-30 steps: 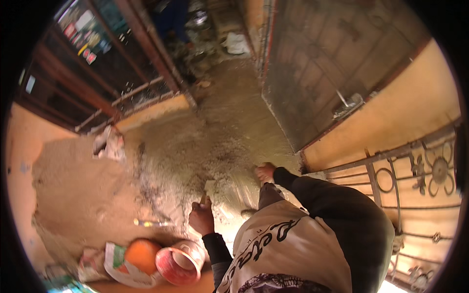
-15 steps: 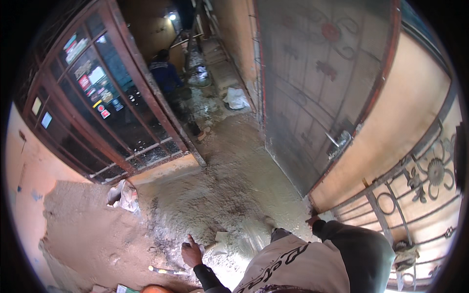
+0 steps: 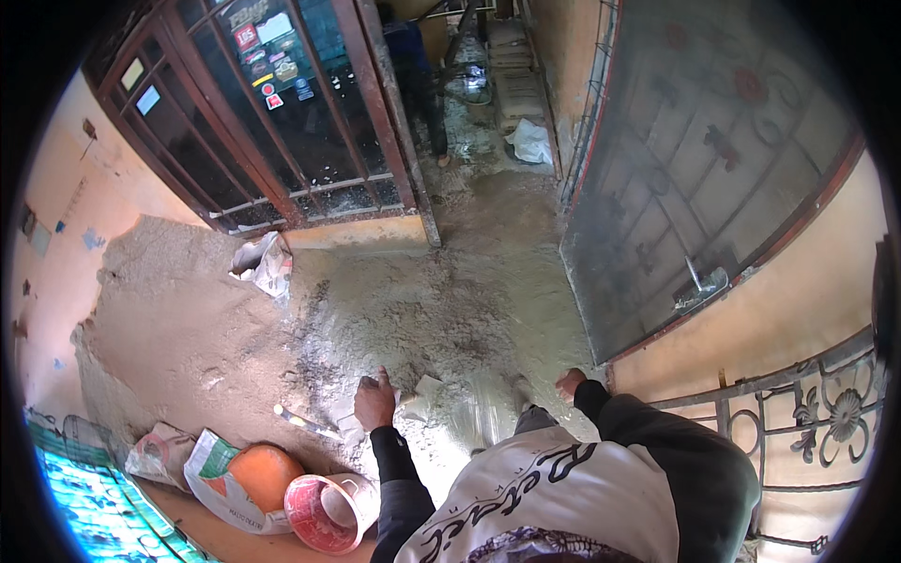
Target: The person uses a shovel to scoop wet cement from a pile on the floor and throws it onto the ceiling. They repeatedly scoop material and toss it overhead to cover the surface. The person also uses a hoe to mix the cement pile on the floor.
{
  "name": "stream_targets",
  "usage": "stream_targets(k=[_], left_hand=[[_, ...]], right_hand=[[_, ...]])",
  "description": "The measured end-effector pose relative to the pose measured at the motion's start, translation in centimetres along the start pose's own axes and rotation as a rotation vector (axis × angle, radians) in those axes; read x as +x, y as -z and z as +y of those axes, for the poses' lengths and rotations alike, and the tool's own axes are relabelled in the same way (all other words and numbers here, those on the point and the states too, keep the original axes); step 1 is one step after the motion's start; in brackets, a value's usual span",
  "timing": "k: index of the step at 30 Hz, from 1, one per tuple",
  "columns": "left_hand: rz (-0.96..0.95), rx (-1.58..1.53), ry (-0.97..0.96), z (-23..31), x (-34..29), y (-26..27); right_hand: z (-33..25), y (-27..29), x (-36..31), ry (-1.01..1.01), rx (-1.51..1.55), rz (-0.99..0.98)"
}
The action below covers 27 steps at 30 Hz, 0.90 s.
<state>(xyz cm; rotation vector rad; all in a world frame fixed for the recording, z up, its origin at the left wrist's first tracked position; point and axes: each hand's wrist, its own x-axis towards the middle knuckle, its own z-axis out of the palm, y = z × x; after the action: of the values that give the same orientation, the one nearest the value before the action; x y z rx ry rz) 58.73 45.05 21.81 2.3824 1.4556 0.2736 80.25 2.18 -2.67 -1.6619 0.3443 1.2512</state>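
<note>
While the left hand (image 3: 374,403) presses a pale flat trowel (image 3: 419,399) onto wet grey cement floor (image 3: 450,310) (grip closed round it), the right hand (image 3: 569,383) rests empty, loosely curled.

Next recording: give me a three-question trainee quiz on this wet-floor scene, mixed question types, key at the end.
1. True or false: the left hand is close to a flat trowel-like tool on the wet cement floor.
2. Multiple choice: what lies nearest the red bucket? A) an orange bowl-shaped thing on a sack B) a metal gate C) a crumpled white bag by the barred door
3. Fill in: the right hand is near the foot of the grey ____.

Key:
1. True; whether it grips it cannot be told.
2. A, the orange bowl-shaped thing.
3. Door, the grey metal door.
</note>
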Motion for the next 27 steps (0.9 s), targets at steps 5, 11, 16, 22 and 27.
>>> stream_targets(k=[5, 11, 16, 22, 27], left_hand=[[-0.023, -0.043, -0.020, 1.9, -0.8, 0.0], [-0.007, -0.043, -0.015, 0.3, -0.5, 0.8], [0.027, 0.000, -0.006, -2.5, 1.2, 0.9], [-0.032, -0.068, -0.011, 1.2, 0.1, -0.6], [0.005, -0.019, 0.018, 0.4, -0.3, 0.1]], right_hand=[[6.1, 0.2, 0.9, 0.040, -0.164, -0.098], [9.0, -0.9, -1.7, -0.192, 0.167, -0.093], [13.1, -2.1, 0.4, -0.205, -0.152, -0.113], [15.4, 4.1, 3.8, 0.485, -1.190, 0.305], [7.3, -0.8, 1.1, 0.149, -0.639, 0.143]])
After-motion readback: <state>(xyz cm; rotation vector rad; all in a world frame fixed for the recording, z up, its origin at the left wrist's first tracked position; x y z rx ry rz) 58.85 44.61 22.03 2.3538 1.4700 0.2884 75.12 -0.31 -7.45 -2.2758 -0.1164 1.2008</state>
